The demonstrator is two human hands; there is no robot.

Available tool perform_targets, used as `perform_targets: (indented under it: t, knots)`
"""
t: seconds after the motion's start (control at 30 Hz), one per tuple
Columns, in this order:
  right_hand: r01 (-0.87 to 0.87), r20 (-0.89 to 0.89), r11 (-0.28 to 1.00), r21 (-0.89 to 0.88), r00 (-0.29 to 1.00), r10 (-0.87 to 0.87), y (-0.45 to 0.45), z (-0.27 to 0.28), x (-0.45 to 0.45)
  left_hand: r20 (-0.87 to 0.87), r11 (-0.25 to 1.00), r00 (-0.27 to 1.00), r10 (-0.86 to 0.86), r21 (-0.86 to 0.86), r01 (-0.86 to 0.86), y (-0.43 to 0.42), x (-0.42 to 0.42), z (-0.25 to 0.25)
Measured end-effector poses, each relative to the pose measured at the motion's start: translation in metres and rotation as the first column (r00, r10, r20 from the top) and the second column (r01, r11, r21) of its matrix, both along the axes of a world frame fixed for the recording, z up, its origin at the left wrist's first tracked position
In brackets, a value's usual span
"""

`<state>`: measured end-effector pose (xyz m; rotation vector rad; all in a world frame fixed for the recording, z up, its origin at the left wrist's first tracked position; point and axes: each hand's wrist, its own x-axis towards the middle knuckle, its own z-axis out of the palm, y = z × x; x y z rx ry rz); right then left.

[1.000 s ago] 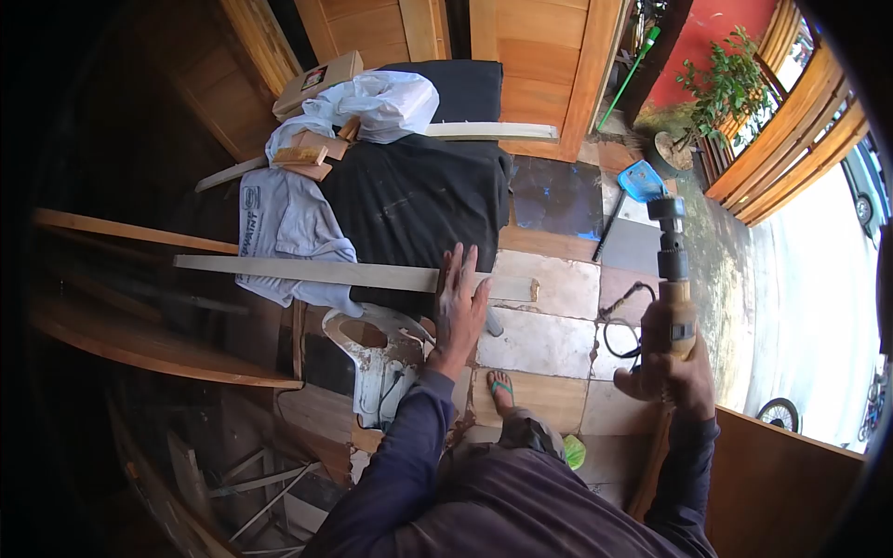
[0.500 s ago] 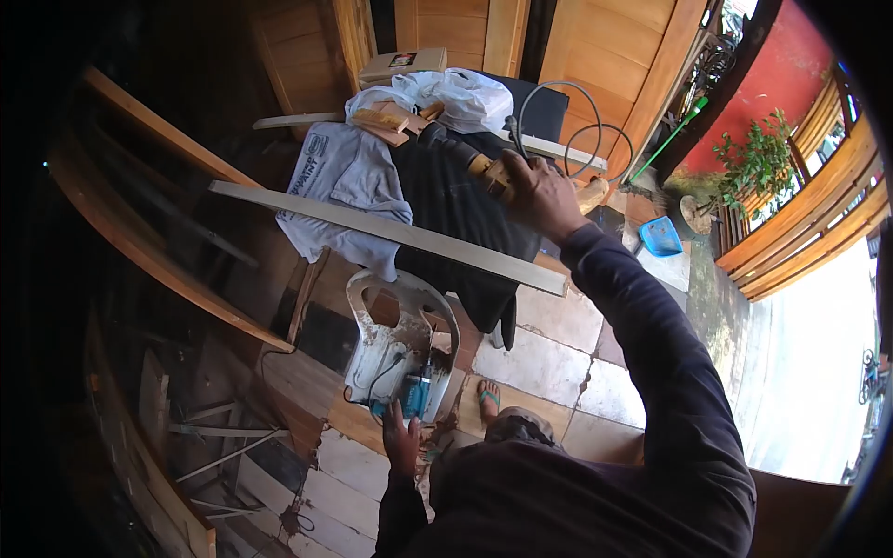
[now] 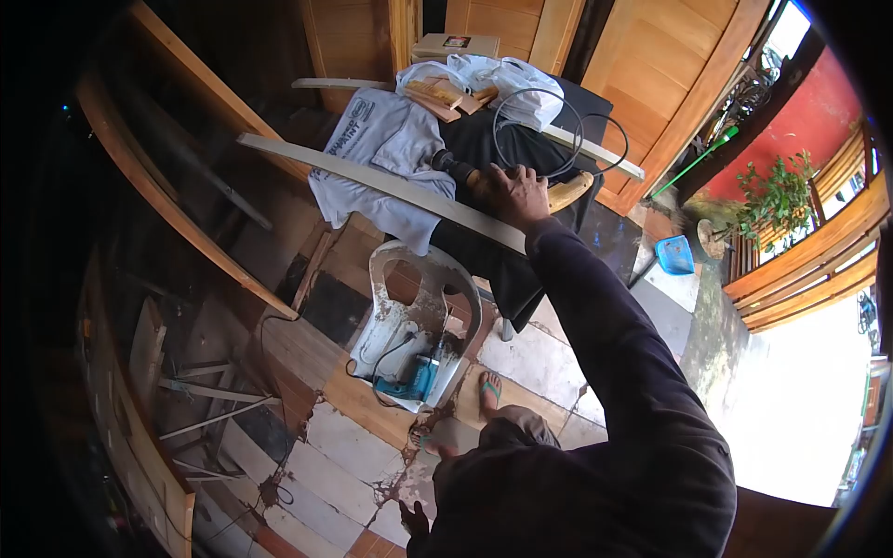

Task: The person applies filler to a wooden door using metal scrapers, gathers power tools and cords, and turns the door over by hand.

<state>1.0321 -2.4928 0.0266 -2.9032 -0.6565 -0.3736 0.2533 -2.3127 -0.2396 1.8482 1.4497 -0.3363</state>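
My right hand [image 3: 521, 195] is wrapped round the body of a tan and black power drill [image 3: 467, 174], which lies over the black cloth [image 3: 479, 139] with its chuck pointing at the grey shirt [image 3: 386, 139]. A dark cord loops beside it. Just in front runs a long pale wooden strip [image 3: 372, 184] across the shirt and cloth. My left hand [image 3: 414, 518] is low near my body, fingers apart, holding nothing visible. A teal drill [image 3: 420, 379] rests on the seat of a dirty white plastic chair [image 3: 381, 339].
White plastic bags [image 3: 530, 88], wood offcuts [image 3: 437, 95] and a cardboard box [image 3: 454, 46] are on the covered table. Wooden panels [image 3: 651, 84] stand behind. A blue dustpan [image 3: 674, 254] and potted plant [image 3: 777, 200] are at right. Wooden frames stand at left.
My right hand has swung from the right over to the covered table with the tan drill. My left hand has left the pale strip and dropped towards my body. The view has turned.
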Motion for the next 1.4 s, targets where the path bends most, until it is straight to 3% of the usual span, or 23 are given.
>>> perform_targets:
  t: [0.2, 0.27, 0.4, 0.5, 0.6, 0.63, 0.7, 0.77, 0.8, 0.83, 0.87, 0.9, 0.93, 1.0, 1.1, 1.23, 1.3, 1.33, 1.37, 1.4]
  knots:
    - [0.028, -0.115, 0.999, 0.035, 0.993, -0.024, 0.002, -0.001, 0.006, 0.006, 0.998, 0.998, 0.069, 0.002, -0.069, -0.015, -0.032, -0.013]
    - [0.041, -0.19, 0.999, 0.032, 0.981, -0.034, 0.002, 0.006, 0.003, 0.049, 0.999, 0.998, 0.039, 0.009, -0.039, -0.01, -0.036, -0.017]
    - [0.046, -0.179, 0.994, -0.097, 0.982, -0.063, 0.0, 0.015, -0.002, 0.212, 0.999, 0.977, -0.021, 0.047, 0.011, 0.014, -0.022, -0.014]
    - [0.057, 0.009, 0.998, 0.028, 0.998, -0.058, -0.004, 0.023, -0.023, 0.244, 0.995, 0.969, -0.04, 0.096, 0.017, 0.032, -0.019, -0.012]
    - [-0.201, 0.342, 0.941, 0.272, 0.934, 0.101, 0.008, 0.049, -0.1, 0.263, 0.992, 0.965, -0.011, 0.125, -0.023, 0.044, -0.026, -0.014]
    - [-0.252, 0.334, 0.907, 0.338, 0.933, 0.135, 0.017, 0.054, -0.142, 0.273, 0.989, 0.962, 0.017, 0.135, -0.056, 0.046, -0.034, -0.017]
    - [-0.264, 0.304, 0.927, 0.267, 0.936, 0.178, 0.022, 0.023, -0.212, 0.184, 0.992, 0.978, 0.094, 0.066, -0.107, 0.048, -0.047, -0.015]
    - [-0.221, -0.049, 0.886, 0.408, 0.963, 0.263, 0.028, -0.02, -0.298, 0.157, 0.987, 0.976, 0.151, 0.025, -0.157, 0.047, -0.067, -0.021]
    - [-0.101, -0.271, 0.898, 0.428, 0.933, 0.234, 0.013, -0.072, -0.33, 0.181, 0.982, 0.965, 0.188, -0.008, -0.189, 0.046, -0.083, -0.037]
    - [-0.139, -0.328, 0.892, 0.43, 0.896, 0.298, 0.007, -0.1, -0.373, 0.209, 0.977, 0.954, 0.213, -0.043, -0.209, 0.043, -0.099, -0.051]
    - [-0.161, -0.396, 0.892, 0.423, 0.852, 0.342, -0.006, -0.134, -0.405, 0.185, 0.985, 0.973, 0.142, 0.071, -0.157, 0.04, -0.113, -0.057]
    - [-0.102, -0.531, 0.933, 0.346, 0.798, 0.285, -0.024, -0.166, -0.435, 0.121, 0.99, 0.982, 0.144, -0.01, -0.143, 0.044, -0.123, -0.061]
    - [-0.184, -0.447, 0.927, 0.328, 0.834, 0.324, -0.057, -0.228, -0.456, 0.059, 0.987, 0.989, 0.135, -0.092, -0.129, 0.049, -0.133, -0.063]
    - [0.074, -0.704, 0.981, 0.182, 0.706, 0.078, -0.095, -0.276, -0.489, -0.04, 0.979, 0.995, 0.09, -0.182, -0.096, 0.056, -0.149, -0.06]
    - [0.116, -0.891, 0.989, -0.089, 0.435, -0.131, -0.132, -0.305, -0.478, 0.012, 0.971, 0.98, 0.2, -0.134, -0.196, 0.061, -0.163, -0.058]
    - [0.034, -0.956, 0.974, -0.224, 0.189, -0.226, -0.143, -0.318, -0.43, 0.198, 0.927, 0.912, 0.359, 0.036, -0.373, 0.048, -0.16, -0.075]
    - [0.031, -0.967, 0.979, -0.204, 0.153, -0.206, -0.136, -0.332, -0.405, 0.15, 0.964, 0.987, -0.066, 0.264, 0.024, 0.037, -0.165, -0.105]
    - [0.021, -0.973, 0.986, -0.164, 0.161, -0.165, -0.121, -0.332, -0.395, 0.223, 0.965, 0.959, 0.176, 0.154, -0.213, 0.019, -0.157, -0.097]
    - [0.068, -0.977, 0.994, -0.087, 0.188, -0.098, -0.105, -0.332, -0.388, 0.268, 0.902, 0.873, 0.406, 0.035, -0.43, -0.001, -0.148, -0.087]
    - [-0.003, -0.975, 0.998, -0.058, 0.217, -0.056, -0.085, -0.335, -0.375, 0.282, 0.785, 0.74, 0.61, -0.089, -0.613, -0.011, -0.138, -0.068]
